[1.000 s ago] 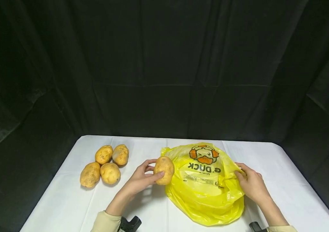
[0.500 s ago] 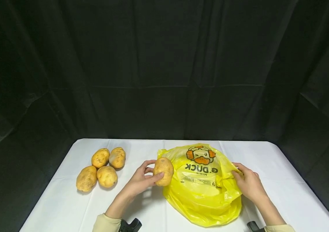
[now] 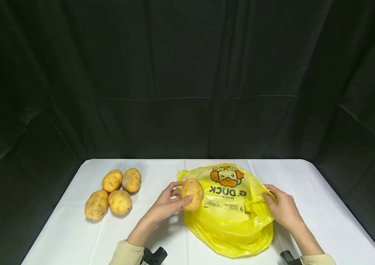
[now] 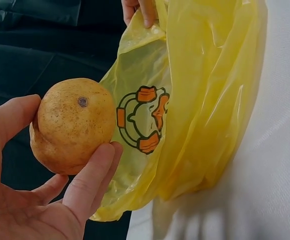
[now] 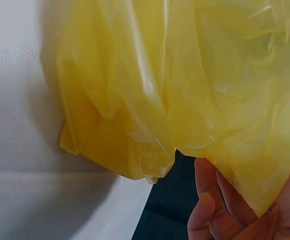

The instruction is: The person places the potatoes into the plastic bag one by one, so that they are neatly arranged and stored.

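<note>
A brown-yellow potato (image 3: 192,194) is gripped between the thumb and fingers of my left hand (image 3: 167,204), in front of the left side of a yellow plastic bag (image 3: 230,235). The left wrist view shows the potato (image 4: 75,125) with a dark spot, held up beside the bag's open mouth. A printed duck with headphones shows on the bag's inner wall. My right hand (image 3: 283,206) pinches the bag's right edge. In the right wrist view the bag (image 5: 135,90) hangs over part of the right hand (image 5: 225,210), hiding some of its fingers.
Several potatoes (image 3: 120,202) lie in a close group on the left of the white-covered table (image 3: 147,167). A black cloth (image 3: 187,92) rises behind the table and along its sides.
The left hand has carried the potato slightly right, further over the bag's left edge. The right hand keeps its hold on the bag. The whole head view has shifted a little.
</note>
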The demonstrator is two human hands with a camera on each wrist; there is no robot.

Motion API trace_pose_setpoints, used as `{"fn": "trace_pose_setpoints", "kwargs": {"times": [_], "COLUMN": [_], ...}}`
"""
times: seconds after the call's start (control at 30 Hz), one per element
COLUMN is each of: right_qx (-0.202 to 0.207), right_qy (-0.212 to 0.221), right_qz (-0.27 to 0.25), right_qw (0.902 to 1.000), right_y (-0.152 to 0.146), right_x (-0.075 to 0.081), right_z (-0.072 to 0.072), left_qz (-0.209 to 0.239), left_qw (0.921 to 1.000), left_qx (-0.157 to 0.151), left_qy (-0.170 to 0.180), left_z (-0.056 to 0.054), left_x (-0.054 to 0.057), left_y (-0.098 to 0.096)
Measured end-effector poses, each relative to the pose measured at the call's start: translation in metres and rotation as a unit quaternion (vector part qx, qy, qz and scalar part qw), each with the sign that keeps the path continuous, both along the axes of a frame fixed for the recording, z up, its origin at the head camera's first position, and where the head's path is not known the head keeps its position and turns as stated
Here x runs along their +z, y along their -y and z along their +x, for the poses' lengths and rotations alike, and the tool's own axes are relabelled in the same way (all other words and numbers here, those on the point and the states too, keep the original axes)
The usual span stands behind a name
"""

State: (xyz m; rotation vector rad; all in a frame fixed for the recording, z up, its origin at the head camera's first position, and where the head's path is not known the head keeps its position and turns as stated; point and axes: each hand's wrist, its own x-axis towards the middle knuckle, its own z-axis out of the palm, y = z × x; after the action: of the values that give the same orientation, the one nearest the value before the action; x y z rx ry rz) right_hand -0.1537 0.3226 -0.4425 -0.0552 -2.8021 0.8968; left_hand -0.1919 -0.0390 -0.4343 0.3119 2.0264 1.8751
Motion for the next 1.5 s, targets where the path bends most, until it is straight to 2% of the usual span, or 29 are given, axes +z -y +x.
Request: {"fn": "trace_pose_setpoints", "kwargs": {"times": [0.43, 0.6, 0.83, 1.1, 1.5], "right_qx": [-0.001, -0.004, -0.001, -0.003, -0.008], "right_qy": [0.002, 0.005, -0.004, 0.013, 0.002], "right_qz": [0.000, -0.001, 0.003, 0.006, 0.004], "right_qw": [1.0000, 1.0000, 1.0000, 0.9999, 1.0000], "right_y": [0.001, 0.001, 0.000, 0.000, 0.001], "right_x": [0.003, 0.002, 0.001, -0.002, -0.001], "right_z": [-0.005, -0.004, -0.004, -0.002, -0.003], "left_qz": [0.009, -0.013, -0.024, -0.023, -0.049], "left_qw": [1.0000, 0.9999, 0.9997, 0.9997, 0.9987], "left_qx": [-0.002, 0.002, 0.001, 0.003, -0.004], "left_qy": [0.002, 0.000, -0.009, 0.003, -0.015], "left_z": [-0.005, -0.005, -0.006, -0.002, -0.006], "left_x": [-0.006, -0.009, -0.017, -0.025, -0.025], "left_y": [-0.012, -0.018, -0.025, -0.033, -0.046]}}
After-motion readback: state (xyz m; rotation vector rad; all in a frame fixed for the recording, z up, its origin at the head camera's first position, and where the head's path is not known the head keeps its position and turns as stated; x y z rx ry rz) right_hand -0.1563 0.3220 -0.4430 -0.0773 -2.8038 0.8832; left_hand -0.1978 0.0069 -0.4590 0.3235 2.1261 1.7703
